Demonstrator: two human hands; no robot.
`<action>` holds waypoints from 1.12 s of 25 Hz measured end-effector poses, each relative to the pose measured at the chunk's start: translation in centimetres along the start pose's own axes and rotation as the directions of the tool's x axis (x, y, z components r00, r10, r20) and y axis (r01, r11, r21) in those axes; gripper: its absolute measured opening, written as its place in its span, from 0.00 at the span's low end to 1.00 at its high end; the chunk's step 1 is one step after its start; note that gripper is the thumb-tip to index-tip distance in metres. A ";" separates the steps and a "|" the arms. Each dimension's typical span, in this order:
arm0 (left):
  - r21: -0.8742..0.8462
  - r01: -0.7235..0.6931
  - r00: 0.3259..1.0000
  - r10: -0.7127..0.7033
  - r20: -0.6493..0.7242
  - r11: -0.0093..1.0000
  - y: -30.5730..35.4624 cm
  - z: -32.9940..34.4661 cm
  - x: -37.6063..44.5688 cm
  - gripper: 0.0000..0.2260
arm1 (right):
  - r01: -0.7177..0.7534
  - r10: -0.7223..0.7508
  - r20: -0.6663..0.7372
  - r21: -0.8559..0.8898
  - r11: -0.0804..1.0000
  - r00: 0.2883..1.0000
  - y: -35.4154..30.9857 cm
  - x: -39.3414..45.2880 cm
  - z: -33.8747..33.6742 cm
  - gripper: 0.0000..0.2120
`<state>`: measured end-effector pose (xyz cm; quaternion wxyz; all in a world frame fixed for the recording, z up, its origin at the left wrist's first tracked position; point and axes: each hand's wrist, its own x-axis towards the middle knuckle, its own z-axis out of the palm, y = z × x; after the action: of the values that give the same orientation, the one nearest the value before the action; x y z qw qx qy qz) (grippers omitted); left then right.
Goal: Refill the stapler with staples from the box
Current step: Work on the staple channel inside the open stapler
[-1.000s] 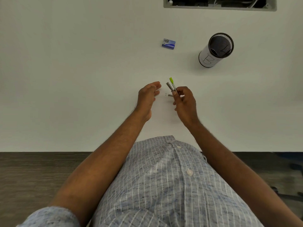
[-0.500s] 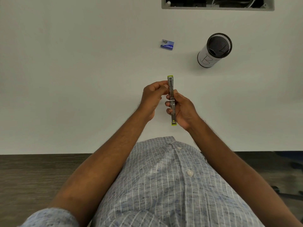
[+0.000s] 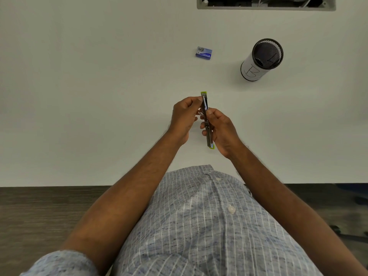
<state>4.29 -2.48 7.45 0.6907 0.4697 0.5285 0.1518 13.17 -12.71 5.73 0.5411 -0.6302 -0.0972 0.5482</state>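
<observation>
A slim metal stapler (image 3: 207, 124) with lime-green ends is folded out flat, pointing away from me above the white table (image 3: 99, 96). My right hand (image 3: 223, 132) grips its near half, fingers curled around it. My left hand (image 3: 184, 118) pinches the far half near the green tip with thumb and fingertips. A small strip of staples seems to sit between the hands by the hinge, too small to be sure. The blue staple box (image 3: 203, 53) lies on the table well beyond the hands.
A black mesh cup (image 3: 260, 62) with a white paper wrap marked with letters stands at the back right. A grey-framed cable opening (image 3: 265, 3) is cut into the table's far edge. Dark wood floor (image 3: 39, 212) shows below the near table edge.
The stapler was partly open in my right hand a second ago; it is now unfolded flat, and my left hand has come in and taken hold of its far half.
</observation>
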 end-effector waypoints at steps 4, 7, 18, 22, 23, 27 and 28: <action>0.030 0.023 1.000 -0.023 0.021 0.999 0.5 -0.3 0.1 0.07 | 0.008 -0.008 0.013 -0.043 0.999 1.000 0.0 0.1 -0.1 0.16; 0.022 0.052 0.998 -0.053 0.033 0.998 0.7 -0.4 0.2 0.06 | -0.006 0.007 0.026 -0.034 0.999 1.000 0.0 0.1 -0.2 0.16; -0.059 -0.016 0.996 0.021 0.085 0.998 1.4 -0.6 -0.4 0.06 | -0.015 0.010 0.060 0.096 0.995 0.998 -0.7 0.1 -0.2 0.16; 0.013 -0.120 0.990 0.119 0.078 0.993 1.4 -0.7 -0.7 0.08 | 0.032 -0.031 0.070 -0.012 0.999 0.997 -1.2 0.0 -0.6 0.17; 0.033 -0.157 0.985 0.155 0.074 0.987 1.5 -0.6 -0.7 0.07 | 0.034 -0.033 0.073 -0.014 0.999 0.997 -1.3 0.0 -0.6 0.16; 0.080 -0.281 0.958 0.276 0.072 0.956 2.1 -0.5 -0.9 0.05 | 0.025 -0.031 0.090 0.060 0.998 0.995 -1.8 -0.1 -0.6 0.13; 0.096 -0.308 0.951 0.303 0.066 0.946 2.2 -0.4 -1.0 0.05 | 0.021 -0.029 0.091 0.087 0.996 0.995 -1.9 -0.2 -0.6 0.13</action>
<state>4.14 -1.83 9.75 0.6463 0.5853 0.4390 0.2171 14.46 -12.38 7.24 0.5696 -0.5790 -0.1063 0.5736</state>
